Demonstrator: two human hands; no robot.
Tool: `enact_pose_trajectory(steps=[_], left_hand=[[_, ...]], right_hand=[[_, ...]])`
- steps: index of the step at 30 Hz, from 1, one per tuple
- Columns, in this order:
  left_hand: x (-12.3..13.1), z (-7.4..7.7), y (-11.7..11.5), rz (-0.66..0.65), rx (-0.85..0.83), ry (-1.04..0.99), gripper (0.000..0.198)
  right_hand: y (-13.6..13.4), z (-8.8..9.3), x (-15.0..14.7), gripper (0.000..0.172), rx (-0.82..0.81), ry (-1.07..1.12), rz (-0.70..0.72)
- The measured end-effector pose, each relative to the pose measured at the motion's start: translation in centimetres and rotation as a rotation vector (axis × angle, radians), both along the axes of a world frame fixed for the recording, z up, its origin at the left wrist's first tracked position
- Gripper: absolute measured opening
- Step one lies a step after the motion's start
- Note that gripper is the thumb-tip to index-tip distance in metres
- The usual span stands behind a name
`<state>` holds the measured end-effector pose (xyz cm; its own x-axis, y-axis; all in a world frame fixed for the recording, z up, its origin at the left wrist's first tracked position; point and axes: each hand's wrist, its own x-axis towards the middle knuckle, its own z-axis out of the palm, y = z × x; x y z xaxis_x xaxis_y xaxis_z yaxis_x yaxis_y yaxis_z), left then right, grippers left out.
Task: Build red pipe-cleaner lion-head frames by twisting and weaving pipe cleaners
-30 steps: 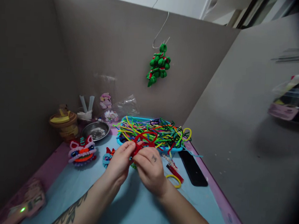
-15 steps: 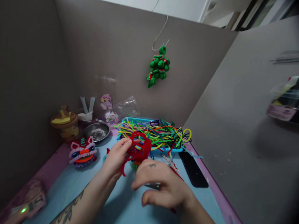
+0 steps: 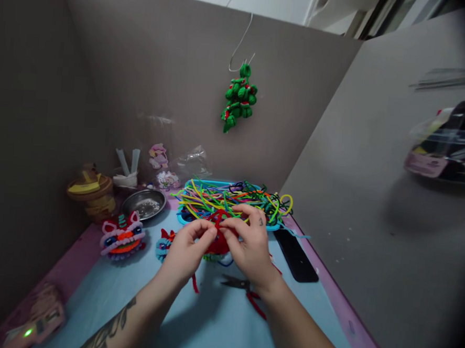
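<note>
Between my two hands is a red piece of bent pipe cleaners (image 3: 219,242), held above the mat. My left hand (image 3: 189,245) pinches its left side with thumb and index finger, and a loose red end hangs below. My right hand (image 3: 252,243) closes thumb and index finger on the right side, its other fingers partly raised. The hands hide much of the red piece. Red-handled scissors (image 3: 237,283) lie on the mat under my right hand. A light-blue fuzzy figure (image 3: 162,248) sits just left of my left hand, partly covered.
Behind my hands stands a blue tray (image 3: 180,217) heaped with coloured pipe cleaners (image 3: 231,197). A lion-head figure (image 3: 124,236) and a metal bowl (image 3: 144,205) are at left, a black phone (image 3: 296,255) at right. Green decorations (image 3: 240,98) hang from a wire. Grey panels enclose the table.
My right hand has moved up and in from above the scissors to pinch the red pipe cleaners beside my left hand. The scissors now show more. The view has shifted slightly.
</note>
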<state>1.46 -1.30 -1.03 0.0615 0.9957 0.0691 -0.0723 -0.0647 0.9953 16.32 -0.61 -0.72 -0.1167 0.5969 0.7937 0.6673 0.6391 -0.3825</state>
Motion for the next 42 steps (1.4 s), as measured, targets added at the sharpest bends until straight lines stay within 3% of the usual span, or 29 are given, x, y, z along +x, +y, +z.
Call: enact_pose_trajectory(steps=[9,17,22,25,30,32,35,39,40,42], left_hand=[[-0.7,0.5,-0.1,-0.099,0.067,0.11,0.021],[-0.2,0.5,0.0,0.005,-0.028,-0.028,0.024],[0.0,0.7,-0.1,0.031,-0.044,-0.1,0.025],[0.0,0.6,-0.1,0.018,-0.046,-0.13,0.026],[-0.4,0.3,0.2,0.024,-0.013,-0.121,0.027],[-0.5,0.3,0.3,0.049,-0.024,-0.111,0.027],[-0.6,0.3,0.6,0.135,-0.036,-0.141,0.028],[-0.7,0.3,0.8,0.215,-0.092,-0.252,0.029],[-0.7,0.2,0.8,0.223,-0.112,-0.277,0.03],[-0.6,0.1,0.8,0.237,-0.148,-0.322,0.034]], right_hand=[[0.4,0.2,0.2,0.01,-0.272,0.201,0.083],[-0.6,0.1,-0.5,0.012,0.12,0.052,-0.051],[-1.0,0.0,-0.7,0.019,0.147,-0.022,-0.032],[-0.9,0.0,-1.0,0.016,0.074,0.054,-0.008],[-0.4,0.1,-1.2,0.01,-0.285,0.255,0.11],[-0.4,0.1,-1.0,0.012,-0.335,0.257,0.13],[-0.9,0.0,-1.0,0.018,-0.171,0.145,0.105],[-1.8,-0.7,-2.0,0.044,-0.019,-0.182,0.407],[-1.9,-0.9,-2.3,0.044,-0.016,-0.234,0.436],[-2.0,-1.2,-2.9,0.027,-0.014,-0.286,0.407]])
